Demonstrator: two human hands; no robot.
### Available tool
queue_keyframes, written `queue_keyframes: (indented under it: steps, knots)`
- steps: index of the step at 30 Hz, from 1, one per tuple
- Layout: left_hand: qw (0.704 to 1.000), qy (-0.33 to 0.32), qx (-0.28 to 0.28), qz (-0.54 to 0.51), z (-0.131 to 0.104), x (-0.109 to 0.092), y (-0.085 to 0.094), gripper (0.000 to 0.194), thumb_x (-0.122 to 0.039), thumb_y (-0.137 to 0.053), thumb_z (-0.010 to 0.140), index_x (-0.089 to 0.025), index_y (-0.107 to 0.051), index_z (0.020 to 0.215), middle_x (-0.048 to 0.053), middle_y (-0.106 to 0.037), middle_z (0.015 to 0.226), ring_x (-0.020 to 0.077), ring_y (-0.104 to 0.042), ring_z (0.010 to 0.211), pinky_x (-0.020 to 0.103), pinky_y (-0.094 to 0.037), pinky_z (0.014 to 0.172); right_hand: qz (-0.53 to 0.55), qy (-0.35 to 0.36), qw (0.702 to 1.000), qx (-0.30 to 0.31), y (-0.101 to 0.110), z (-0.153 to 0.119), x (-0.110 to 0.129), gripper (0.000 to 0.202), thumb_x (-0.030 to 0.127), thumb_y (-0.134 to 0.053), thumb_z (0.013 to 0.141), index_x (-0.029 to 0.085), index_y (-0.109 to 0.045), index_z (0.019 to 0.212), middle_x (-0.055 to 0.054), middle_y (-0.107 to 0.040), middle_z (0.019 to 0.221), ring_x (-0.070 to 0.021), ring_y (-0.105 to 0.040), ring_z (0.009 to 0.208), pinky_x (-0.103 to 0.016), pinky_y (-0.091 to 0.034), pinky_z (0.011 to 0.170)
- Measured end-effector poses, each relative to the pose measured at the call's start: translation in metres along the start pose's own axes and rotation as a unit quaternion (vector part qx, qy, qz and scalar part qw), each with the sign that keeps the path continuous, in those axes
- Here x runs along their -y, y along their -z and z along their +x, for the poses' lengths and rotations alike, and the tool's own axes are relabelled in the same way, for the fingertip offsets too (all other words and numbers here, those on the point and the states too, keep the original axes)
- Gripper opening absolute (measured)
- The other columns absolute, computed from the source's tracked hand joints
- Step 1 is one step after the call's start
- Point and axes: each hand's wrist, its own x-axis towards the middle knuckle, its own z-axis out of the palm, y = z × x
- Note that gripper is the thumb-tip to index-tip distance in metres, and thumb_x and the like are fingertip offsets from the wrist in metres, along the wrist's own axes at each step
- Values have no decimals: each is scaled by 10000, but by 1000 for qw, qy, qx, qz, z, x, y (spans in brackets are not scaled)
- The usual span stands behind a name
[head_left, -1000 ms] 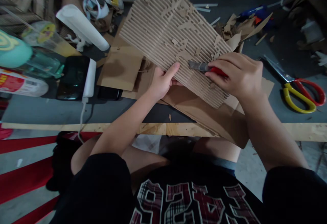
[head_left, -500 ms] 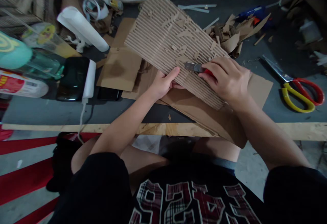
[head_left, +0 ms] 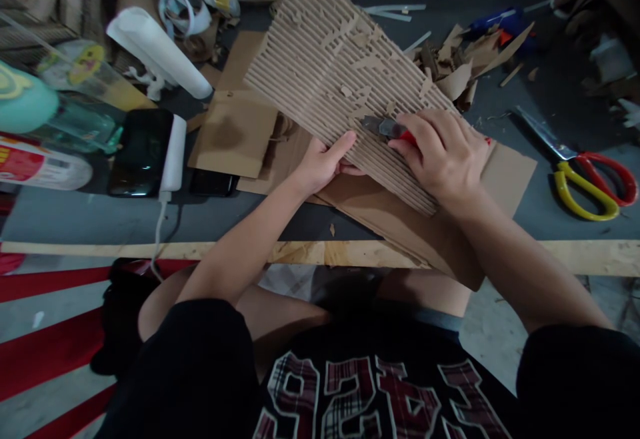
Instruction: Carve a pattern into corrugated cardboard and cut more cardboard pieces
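A sheet of corrugated cardboard (head_left: 305, 59) with bared ridges is held tilted above the table, scraps of torn paper still stuck on it. My left hand (head_left: 327, 162) grips its near edge, thumb on top and fingers underneath. In my right hand (head_left: 445, 152) is a red-handled utility knife (head_left: 383, 127); its blade lies against the ridged face, beside a paper scrap. Most of the handle is hidden by my fingers. Under the sheet lie flat pieces of brown cardboard (head_left: 420, 232), one reaching past the table's front edge.
Scissors (head_left: 585, 179) with red and yellow handles lie at right. Torn cardboard scraps (head_left: 460, 79) and a blue glue gun (head_left: 500, 22) are behind. On the left are a black phone (head_left: 140, 152), a white power bank (head_left: 174, 152), bottles (head_left: 45, 162) and a white roll (head_left: 160, 52).
The cardboard sheet has shifted slightly up and right in view. The knife has turned a little, its blade still at the ridges. Both hands keep their holds.
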Motion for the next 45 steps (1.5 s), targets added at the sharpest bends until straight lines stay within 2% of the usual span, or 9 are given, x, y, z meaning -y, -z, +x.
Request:
queue_keyframes:
  steps: [5, 8, 10, 13, 16, 22, 31, 38, 45]
  knots:
    - [999, -22, 22, 25, 0, 8, 2, 396, -573, -651, 924, -214, -617, 1088, 29, -722, 838, 262, -791, 900, 404, -708, 747, -49, -5, 990, -130, 11, 10, 6, 535, 539, -448, 1041, 220, -601, 1442, -169, -677, 1144, -293, -672, 998, -381, -538, 803]
    - [997, -42, 43, 37, 3, 14, 5, 492, -650, -692, 864, -193, -626, 1033, 49, -703, 798, 258, -779, 774, 354, -690, 609, -46, -22, 977, -209, 20, 16, -4, 589, 537, -399, 1058, 144, -587, 1454, -215, -647, 1200, -314, -643, 1104, -413, -529, 900]
    - [997, -56, 42, 41, 6, 18, 7, 523, -680, -688, 853, -186, -620, 1010, 53, -697, 785, 253, -768, 729, 341, -670, 551, -10, -19, 986, -163, 19, 17, -13, 635, 609, -423, 1034, 133, -607, 1412, -199, -673, 1155, -298, -655, 1056, -424, -526, 932]
    - [996, -65, 37, 48, 9, 19, 9, 536, -702, -683, 849, -194, -598, 995, 40, -687, 766, 239, -755, 667, 344, -651, 503, 48, -2, 999, -1, 9, 14, -18, 602, 688, -556, 948, 204, -681, 1282, -124, -732, 1054, -265, -685, 944, -396, -547, 852]
    - [994, -58, 79, 43, 5, 17, 7, 575, -736, -706, 807, -209, -601, 1010, 15, -680, 715, 225, -730, 578, 344, -625, 450, 62, -9, 994, 84, 0, 12, -9, 363, 527, -614, 954, 252, -746, 1150, -80, -763, 1042, -258, -709, 971, -373, -539, 813]
    - [979, -36, 195, 37, -9, 7, -3, 512, -690, -689, 854, -181, -661, 812, 32, -693, 658, 201, -727, 577, 301, -627, 481, 8, -79, 995, 62, 1, 10, 13, 254, 227, -587, 861, 226, -763, 1044, -62, -780, 999, -261, -720, 922, -346, -496, 704]
    - [989, -39, 141, 3, -4, 11, -3, 540, -683, -787, 763, -199, -667, 968, 38, -741, 828, 200, -738, 637, 297, -629, 476, -4, -87, 994, 60, -1, 13, 10, 208, 203, -582, 847, 208, -667, 1037, -103, -709, 1078, -261, -661, 950, -350, -489, 704]
    - [991, -54, 119, 2, -1, 14, -1, 573, -700, -799, 731, -199, -677, 981, 43, -748, 893, 239, -770, 780, 281, -629, 486, 102, -62, 990, 81, 10, 18, -2, 121, 327, -654, 881, 244, -727, 929, -51, -735, 890, -235, -687, 850, -362, -503, 748]
    - [992, -57, 114, -7, -1, 18, -2, 580, -722, -788, 730, -200, -667, 952, 15, -715, 791, 225, -762, 726, 278, -619, 475, 39, -73, 989, 122, 3, 11, 10, 247, 202, -576, 831, 221, -725, 1027, -79, -750, 997, -258, -689, 921, -348, -482, 702]
